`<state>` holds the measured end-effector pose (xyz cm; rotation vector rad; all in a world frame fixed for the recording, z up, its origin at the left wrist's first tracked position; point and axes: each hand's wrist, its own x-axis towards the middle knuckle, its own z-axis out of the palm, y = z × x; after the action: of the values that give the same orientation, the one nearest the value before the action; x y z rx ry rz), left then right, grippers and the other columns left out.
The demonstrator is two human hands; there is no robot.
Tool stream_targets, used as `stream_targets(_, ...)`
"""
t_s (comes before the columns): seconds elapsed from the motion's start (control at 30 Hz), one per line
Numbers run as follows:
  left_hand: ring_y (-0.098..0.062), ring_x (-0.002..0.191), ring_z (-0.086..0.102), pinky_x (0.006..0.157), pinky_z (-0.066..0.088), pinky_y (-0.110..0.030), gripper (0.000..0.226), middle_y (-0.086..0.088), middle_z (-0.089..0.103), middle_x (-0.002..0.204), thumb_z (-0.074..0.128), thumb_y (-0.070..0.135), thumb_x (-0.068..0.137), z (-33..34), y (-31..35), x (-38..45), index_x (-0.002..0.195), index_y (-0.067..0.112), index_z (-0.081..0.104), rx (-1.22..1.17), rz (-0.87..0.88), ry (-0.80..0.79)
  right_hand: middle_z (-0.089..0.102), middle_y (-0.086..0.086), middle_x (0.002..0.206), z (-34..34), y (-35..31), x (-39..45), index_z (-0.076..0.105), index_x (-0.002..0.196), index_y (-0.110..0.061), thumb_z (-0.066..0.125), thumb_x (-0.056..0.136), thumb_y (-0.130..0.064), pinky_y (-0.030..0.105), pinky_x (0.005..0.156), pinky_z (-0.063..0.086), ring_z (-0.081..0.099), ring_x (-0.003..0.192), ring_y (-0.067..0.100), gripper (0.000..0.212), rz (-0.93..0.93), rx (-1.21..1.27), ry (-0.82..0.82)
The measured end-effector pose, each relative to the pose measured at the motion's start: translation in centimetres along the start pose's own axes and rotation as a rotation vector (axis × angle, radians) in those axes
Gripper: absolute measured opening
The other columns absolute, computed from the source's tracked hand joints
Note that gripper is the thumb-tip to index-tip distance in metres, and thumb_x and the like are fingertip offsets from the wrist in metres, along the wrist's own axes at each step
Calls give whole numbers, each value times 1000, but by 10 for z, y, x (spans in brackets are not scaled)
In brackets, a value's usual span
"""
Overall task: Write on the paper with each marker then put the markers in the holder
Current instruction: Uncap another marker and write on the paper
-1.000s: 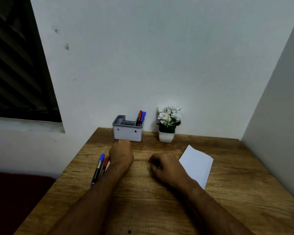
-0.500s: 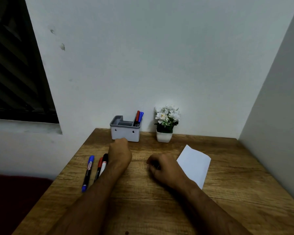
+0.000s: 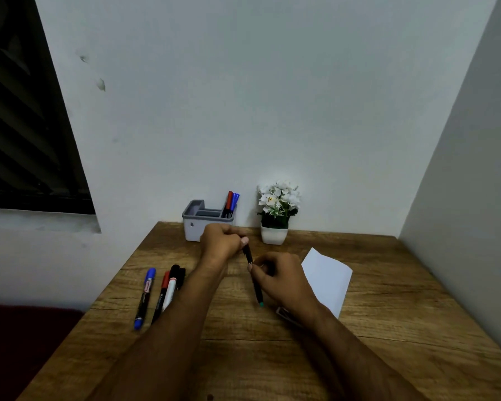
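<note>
Both my hands grip one black marker with a green end (image 3: 256, 290) over the middle of the wooden desk (image 3: 388, 328). My left hand (image 3: 220, 243) is closed on its upper, cap end; my right hand (image 3: 275, 274) is closed on the barrel. The white paper (image 3: 329, 277) lies just right of my right hand. A grey holder (image 3: 195, 224) stands at the back against the wall, with a red and a blue marker (image 3: 232, 202) upright in its right slot. On the desk at left lie a blue marker (image 3: 144, 298) and several red and black ones (image 3: 168, 290).
A white pot of white flowers (image 3: 275, 211) stands right of the holder. Walls close the desk at the back and on the right. A dark window (image 3: 21, 125) is at upper left. A small flat object (image 3: 284, 314) pokes out under my right wrist.
My hands were fists resting apart on the desk; now both have come together and hold the green-ended marker between them. The view has shifted a little.
</note>
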<state>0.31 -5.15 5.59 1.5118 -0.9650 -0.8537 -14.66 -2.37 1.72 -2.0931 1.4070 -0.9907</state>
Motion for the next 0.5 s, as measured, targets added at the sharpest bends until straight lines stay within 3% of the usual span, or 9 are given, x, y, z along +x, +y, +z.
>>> stream_targets(0.1,-17,80,69,59,55,-20,20,-10,74,86,71,-9,82,7,2,-7,80,11,75,-141,-50,-25,74,-4,76,-4,1,-1,78,88,-17,72,92,-26,31,68,54,68,73,10,12,36,42,39)
stream_targets(0.17,-20,80,69,58,59,-23,17,-13,72,87,67,-9,85,13,3,-10,83,7,72,-232,-101,-58,71,-1,72,-6,3,-1,76,82,-16,70,91,-24,37,68,53,66,71,14,13,44,30,106)
stream_targets(0.3,-25,73,69,67,61,-31,3,-16,71,81,68,-1,89,22,0,-13,88,-3,70,-385,-247,-147,77,-3,79,-9,12,3,81,95,-18,63,99,-37,38,70,57,69,74,11,26,44,29,139)
stream_targets(0.4,-22,69,66,71,59,-32,11,-14,70,77,65,0,91,29,-1,-14,81,-2,68,-441,-279,-166,79,-2,83,-9,16,2,82,97,-17,60,101,-38,41,74,59,72,77,10,31,37,25,136)
stream_targets(0.5,-19,65,63,65,57,-31,24,-9,67,69,56,-6,93,39,-3,-11,74,2,67,-487,-309,-101,77,-1,78,-11,15,3,81,90,-13,59,104,-30,39,73,57,70,74,13,31,40,35,126)
